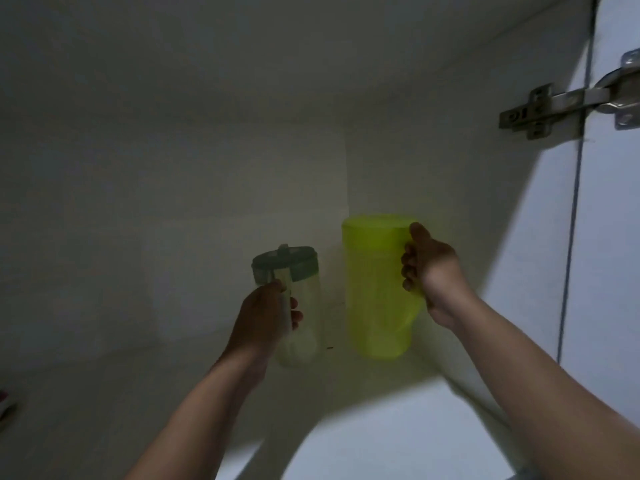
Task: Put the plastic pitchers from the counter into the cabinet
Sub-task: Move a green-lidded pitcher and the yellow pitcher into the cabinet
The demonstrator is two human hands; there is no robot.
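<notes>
Both my arms reach deep into a dim white cabinet [173, 358]. My left hand [265, 315] grips the handle of a clear pitcher with a dark green lid [301, 271], which stands upright on the cabinet floor. Right of it stands a taller yellow-green pitcher [375, 289], near the back right corner. My right hand [429, 263] holds its handle, fingers curled round it and thumb up near the rim. The two pitchers stand a short gap apart.
The cabinet's right side wall [467, 168] carries a metal hinge [568, 105] joined to the open door [613, 237]. A small dark speck [329, 348] lies on the floor between the pitchers. A pinkish object [3, 401] shows at the far left edge.
</notes>
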